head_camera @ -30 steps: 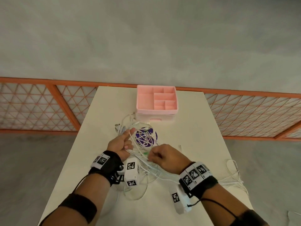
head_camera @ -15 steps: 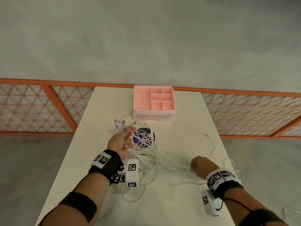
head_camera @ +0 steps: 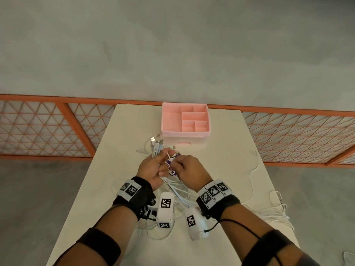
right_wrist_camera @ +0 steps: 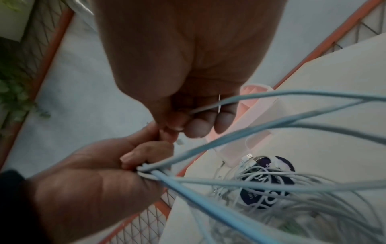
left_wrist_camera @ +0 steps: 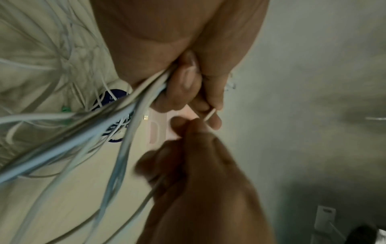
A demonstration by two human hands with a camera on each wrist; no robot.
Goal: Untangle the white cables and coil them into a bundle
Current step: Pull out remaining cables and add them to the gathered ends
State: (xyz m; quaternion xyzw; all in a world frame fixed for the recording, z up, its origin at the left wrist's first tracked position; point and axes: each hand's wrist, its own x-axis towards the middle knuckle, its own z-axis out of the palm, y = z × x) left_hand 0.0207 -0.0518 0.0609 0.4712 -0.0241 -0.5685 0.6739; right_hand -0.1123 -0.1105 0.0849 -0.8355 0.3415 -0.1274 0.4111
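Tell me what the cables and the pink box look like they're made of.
Cables: probably smooth plastic or rubber sheathing, white to pale blue; they bend in loose loops, with shiny metal plugs at the ends. Pink box: likely matte molded plastic, judging by its thin, even divider walls and uniform color.

Your cables (head_camera: 179,191) look like smooth, rubbery plastic.
Your organizer box (head_camera: 184,120) looks like matt pink plastic; the table (head_camera: 226,143) is smooth and matt.
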